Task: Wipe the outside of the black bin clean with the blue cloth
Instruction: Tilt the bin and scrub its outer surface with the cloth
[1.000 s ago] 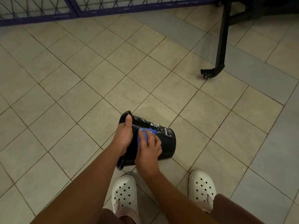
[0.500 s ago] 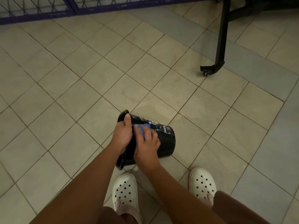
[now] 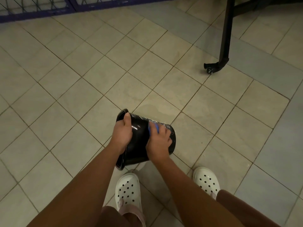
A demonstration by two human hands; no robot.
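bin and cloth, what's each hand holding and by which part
Left hand grips the black bin by its rim. Right hand holds the blue cloth bunched under its fingers against the bin's side.

The black bin (image 3: pixel 139 140) lies on its side on the tiled floor (image 3: pixel 82 82), mouth to the person's left. The left hand (image 3: pixel 122 133) grips its rim, thumb on top. The right hand (image 3: pixel 159 141), blurred, holds the blue cloth (image 3: pixel 154 126) against the streaked upper wall near the base. White clogs (image 3: pixel 127 189) stand just behind. A black castered leg (image 3: pixel 218 63) stands well apart.
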